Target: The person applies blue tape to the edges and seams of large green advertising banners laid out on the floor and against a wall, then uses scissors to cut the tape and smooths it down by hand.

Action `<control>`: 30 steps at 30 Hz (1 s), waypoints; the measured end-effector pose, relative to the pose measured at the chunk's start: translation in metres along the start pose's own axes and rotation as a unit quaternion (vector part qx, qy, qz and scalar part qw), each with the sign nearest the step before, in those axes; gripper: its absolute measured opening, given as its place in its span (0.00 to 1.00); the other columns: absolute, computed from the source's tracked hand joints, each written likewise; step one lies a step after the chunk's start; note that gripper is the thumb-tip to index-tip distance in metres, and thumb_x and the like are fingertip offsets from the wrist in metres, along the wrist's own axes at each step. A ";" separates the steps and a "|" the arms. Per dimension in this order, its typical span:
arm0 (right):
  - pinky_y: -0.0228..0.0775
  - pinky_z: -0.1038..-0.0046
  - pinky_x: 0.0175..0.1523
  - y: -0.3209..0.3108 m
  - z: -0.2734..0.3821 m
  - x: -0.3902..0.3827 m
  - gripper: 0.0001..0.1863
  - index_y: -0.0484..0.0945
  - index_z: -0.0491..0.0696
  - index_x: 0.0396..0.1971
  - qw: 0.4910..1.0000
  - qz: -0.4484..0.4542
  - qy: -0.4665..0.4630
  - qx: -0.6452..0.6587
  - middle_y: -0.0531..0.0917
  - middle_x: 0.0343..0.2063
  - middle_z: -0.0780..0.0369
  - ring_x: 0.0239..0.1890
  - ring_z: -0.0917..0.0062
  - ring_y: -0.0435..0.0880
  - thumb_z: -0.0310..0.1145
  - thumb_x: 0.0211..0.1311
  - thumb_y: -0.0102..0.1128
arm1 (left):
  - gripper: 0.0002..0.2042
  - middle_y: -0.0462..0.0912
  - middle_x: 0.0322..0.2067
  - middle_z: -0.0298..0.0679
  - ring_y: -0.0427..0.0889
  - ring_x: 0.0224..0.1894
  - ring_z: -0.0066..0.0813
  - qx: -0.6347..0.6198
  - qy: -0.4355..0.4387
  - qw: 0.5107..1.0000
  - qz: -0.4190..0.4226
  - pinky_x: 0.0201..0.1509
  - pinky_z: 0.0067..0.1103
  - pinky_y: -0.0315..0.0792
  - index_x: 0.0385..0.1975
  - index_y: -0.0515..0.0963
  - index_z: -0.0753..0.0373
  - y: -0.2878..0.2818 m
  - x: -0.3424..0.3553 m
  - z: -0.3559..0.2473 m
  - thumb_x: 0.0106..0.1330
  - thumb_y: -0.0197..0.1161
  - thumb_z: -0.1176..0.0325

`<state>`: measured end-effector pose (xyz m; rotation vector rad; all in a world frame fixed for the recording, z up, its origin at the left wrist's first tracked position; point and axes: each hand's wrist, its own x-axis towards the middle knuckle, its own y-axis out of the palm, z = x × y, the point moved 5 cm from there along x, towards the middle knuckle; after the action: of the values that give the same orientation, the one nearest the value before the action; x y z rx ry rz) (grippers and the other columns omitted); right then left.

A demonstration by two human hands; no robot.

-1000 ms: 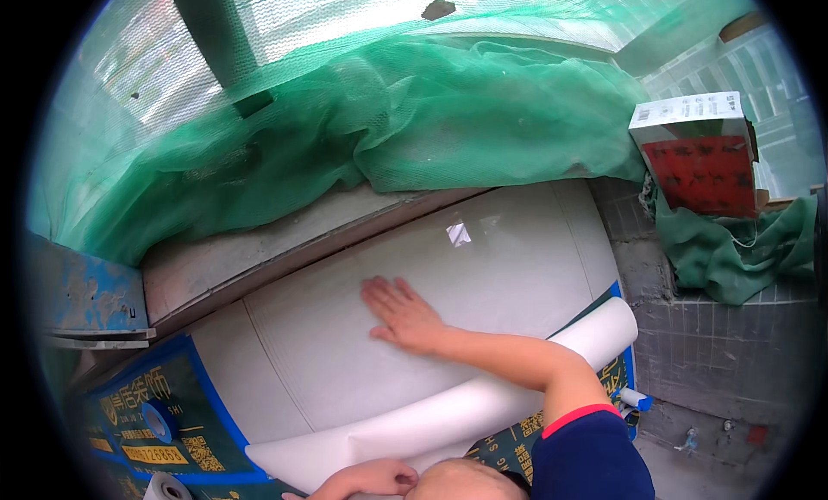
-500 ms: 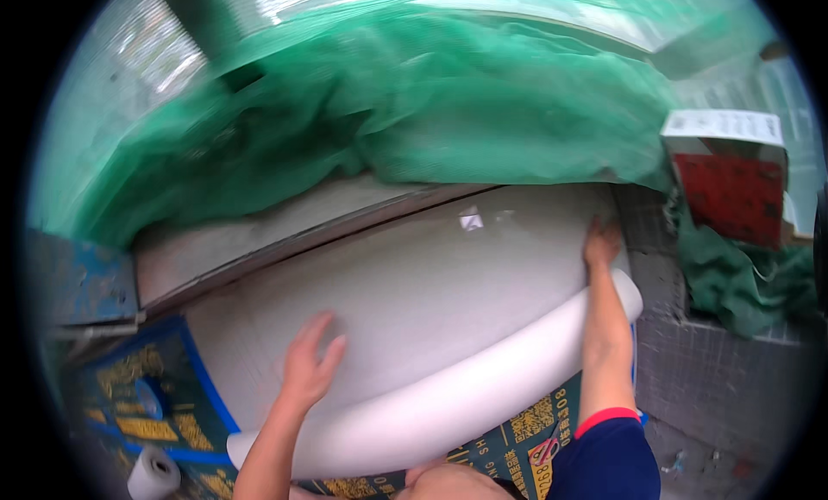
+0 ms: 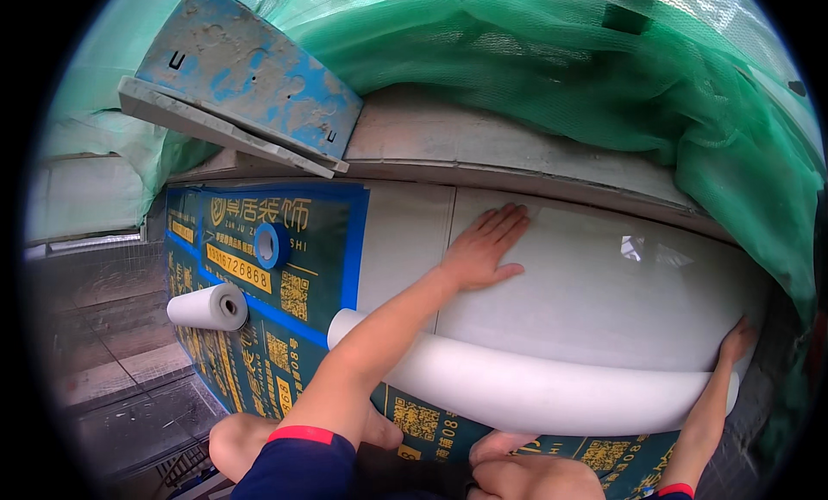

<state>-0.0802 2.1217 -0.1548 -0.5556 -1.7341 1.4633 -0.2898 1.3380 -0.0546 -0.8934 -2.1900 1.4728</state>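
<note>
The left hand [image 3: 481, 253] spreads wide on the pale sheet [image 3: 586, 306]; the right hand's [image 3: 736, 341] grip is unclear. The white roll [image 3: 535, 386] looks smooth, flexible, best held at both ends.

yellow characters [image 3: 285, 212], latin letters [image 3: 298, 246], digits [image 3: 238, 269] and square codes [image 3: 294, 295] are printed on the dark green sheeting [image 3: 328, 240].

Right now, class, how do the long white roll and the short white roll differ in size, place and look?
The long white roll is several times the length of the short white roll.
The long white roll passes behind the left forearm in this view; the short white roll lies farther left, uncrossed.
The short white roll shows a dark core hole; none shows on the long white roll.
Both are white and cylindrical.
</note>
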 end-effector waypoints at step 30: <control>0.50 0.57 0.76 -0.038 0.102 -0.063 0.45 0.61 0.29 0.67 0.997 0.015 -0.074 0.013 0.64 0.68 0.39 0.72 0.49 0.61 0.62 0.75 0.37 | 0.48 0.44 0.74 0.68 0.38 0.78 0.62 -0.065 -0.341 0.923 -0.167 0.79 0.46 0.37 0.71 0.49 0.81 0.021 -0.007 0.000 0.68 0.56 0.41</control>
<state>-0.1169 2.0028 -0.1391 -0.4726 -1.8251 1.5803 -0.2782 1.3390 -0.0737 0.0122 -2.7657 1.6321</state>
